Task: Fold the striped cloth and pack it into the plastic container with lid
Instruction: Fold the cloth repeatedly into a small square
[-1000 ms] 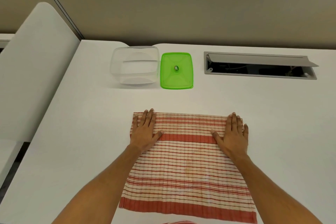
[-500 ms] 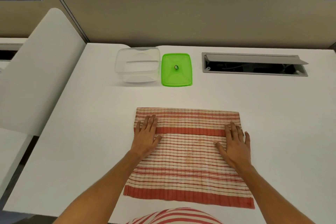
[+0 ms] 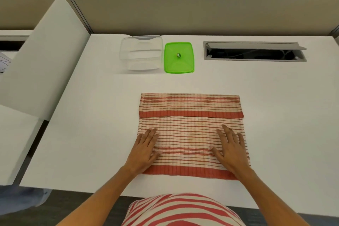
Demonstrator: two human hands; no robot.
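Observation:
The red-and-cream striped cloth lies flat on the white desk, its far edge folded over toward me as a narrow flap. My left hand rests flat on the cloth's near left part, fingers spread. My right hand lies flat on the near right part, holding nothing. Beyond the cloth stands the clear plastic container, open and empty. Its green lid lies on the desk just to the right of it.
A grey cable hatch is sunk into the desk at the back right, its flap up. A tan partition wall runs behind the desk. A white divider panel stands at the left. The desk's near edge is close to my body.
Both hands have slid back toward me along the cloth, from the folded flap at the far edge down to its near half. The fold stays in place.

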